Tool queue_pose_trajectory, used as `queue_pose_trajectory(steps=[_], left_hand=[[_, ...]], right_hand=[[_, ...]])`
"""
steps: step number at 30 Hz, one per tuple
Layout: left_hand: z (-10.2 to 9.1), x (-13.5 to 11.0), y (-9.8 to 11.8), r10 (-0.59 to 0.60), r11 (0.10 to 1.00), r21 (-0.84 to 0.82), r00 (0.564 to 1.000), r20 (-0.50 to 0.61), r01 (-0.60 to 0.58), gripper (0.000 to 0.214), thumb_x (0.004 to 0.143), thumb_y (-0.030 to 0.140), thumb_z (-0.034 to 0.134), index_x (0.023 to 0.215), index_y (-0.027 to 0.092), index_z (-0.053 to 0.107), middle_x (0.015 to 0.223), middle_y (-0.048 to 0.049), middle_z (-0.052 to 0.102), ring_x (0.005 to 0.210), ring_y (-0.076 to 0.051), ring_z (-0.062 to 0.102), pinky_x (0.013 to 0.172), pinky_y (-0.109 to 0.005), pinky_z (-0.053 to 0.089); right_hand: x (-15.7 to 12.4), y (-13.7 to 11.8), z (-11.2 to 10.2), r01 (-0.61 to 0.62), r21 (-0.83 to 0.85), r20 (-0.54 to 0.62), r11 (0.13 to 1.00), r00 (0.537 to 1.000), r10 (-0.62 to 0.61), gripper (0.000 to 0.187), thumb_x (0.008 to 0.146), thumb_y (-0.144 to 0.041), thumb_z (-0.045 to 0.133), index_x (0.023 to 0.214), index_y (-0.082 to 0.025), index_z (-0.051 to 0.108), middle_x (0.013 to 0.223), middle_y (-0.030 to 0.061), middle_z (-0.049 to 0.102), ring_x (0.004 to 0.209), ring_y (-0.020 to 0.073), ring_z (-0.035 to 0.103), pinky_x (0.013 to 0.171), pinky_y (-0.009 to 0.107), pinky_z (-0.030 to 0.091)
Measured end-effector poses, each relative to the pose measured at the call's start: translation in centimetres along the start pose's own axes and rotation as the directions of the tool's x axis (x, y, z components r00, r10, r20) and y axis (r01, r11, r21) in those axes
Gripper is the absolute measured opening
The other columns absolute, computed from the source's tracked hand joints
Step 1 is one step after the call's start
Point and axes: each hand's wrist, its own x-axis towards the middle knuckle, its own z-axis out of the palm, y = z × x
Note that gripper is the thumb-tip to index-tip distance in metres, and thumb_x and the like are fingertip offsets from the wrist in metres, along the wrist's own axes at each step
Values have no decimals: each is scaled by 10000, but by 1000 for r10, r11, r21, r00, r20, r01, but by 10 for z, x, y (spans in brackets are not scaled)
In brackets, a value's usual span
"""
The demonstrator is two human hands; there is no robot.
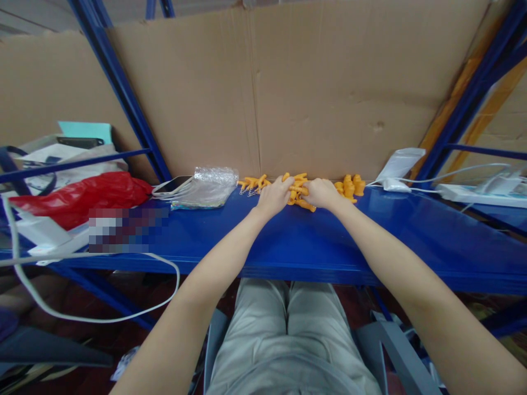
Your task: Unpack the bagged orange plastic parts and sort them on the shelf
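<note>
Small orange plastic figure parts lie in a pile (303, 203) at the back of the blue shelf (304, 241), between and under my hands. My left hand (275, 196) is closed, with the tip of an orange piece (285, 176) showing at its fingers. My right hand (322, 193) is closed with its fingertips on another orange piece (302, 190). The fingers partly hide both pieces. Left of my hands lie orange branched pieces (257, 182) with thin metal chains (249, 192). On the right, several rounded orange bodies (349, 187) stand close together.
A cardboard panel (321, 88) rises behind the shelf. Leftward are a clear plastic bag (214, 189), a phone (175, 185), a red bag (90, 196) and a white cable (102, 319). A white stand (400, 167) with cables sits on the right, near a blue post (461, 104).
</note>
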Motion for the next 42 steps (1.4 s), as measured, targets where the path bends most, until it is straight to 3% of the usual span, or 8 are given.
queue_pose_trajectory(steps=[13,21,25,28,31,34,38,42], left_hand=[[9,7,-7,63,982,-180,998,23,-58,332,827,19,457,1061,200,608,1002,-64,680,1034,-237,649,939,-378,484],[6,14,-10,-39,916,-395,995,89,71,167,755,50,556,853,183,584,724,19,593,748,-160,616,761,-287,486],[4,12,-8,-122,831,-503,959,255,240,153,746,53,553,837,174,577,610,47,531,573,-127,554,629,-259,465],[5,10,-7,-134,861,-454,964,231,229,147,733,51,561,814,170,591,634,37,561,621,-143,586,658,-276,480],[6,8,-6,-61,940,-330,993,98,90,165,743,56,571,844,172,630,783,-4,648,821,-194,645,797,-326,497],[2,4,-2,36,981,-194,999,39,-28,257,811,75,542,1004,193,663,967,-49,684,982,-235,655,881,-353,486],[-7,-2,5,120,993,-26,992,38,-119,368,880,105,479,1185,239,636,1195,-81,635,1072,-241,642,866,-332,490],[-8,-2,6,113,993,32,993,25,-114,353,898,129,486,1200,245,630,1178,-78,637,1046,-229,651,831,-307,496]], right_hand=[[-1,2,1,17,-89,37,996,999,-13,272,893,-238,549,1061,-149,744,988,167,761,953,306,721,785,351,507],[-3,-5,-8,72,-235,62,969,996,-59,304,916,-189,465,1058,-93,716,985,211,753,977,293,719,787,334,470],[-4,-10,-9,90,-247,116,965,991,-63,299,917,-181,465,1058,-80,708,986,208,753,997,284,717,796,320,462],[-5,-10,-9,101,-240,116,966,990,-74,305,928,-212,468,1074,-87,704,993,200,755,1001,283,714,799,318,459],[-6,-9,-10,89,-241,117,966,991,-62,321,934,-224,458,1087,-85,704,997,205,752,1011,287,713,809,322,463],[-8,-9,-11,67,-216,118,974,992,-42,353,948,-265,449,1111,-91,710,1035,207,747,1035,303,706,818,335,474],[-9,-11,-12,30,-126,88,992,996,-19,373,961,-310,442,1152,-142,715,1108,169,743,1053,291,701,822,327,486],[-8,-13,-12,-3,-97,71,995,997,9,362,954,-299,447,1124,-152,731,1071,166,752,1036,284,707,823,325,496]])
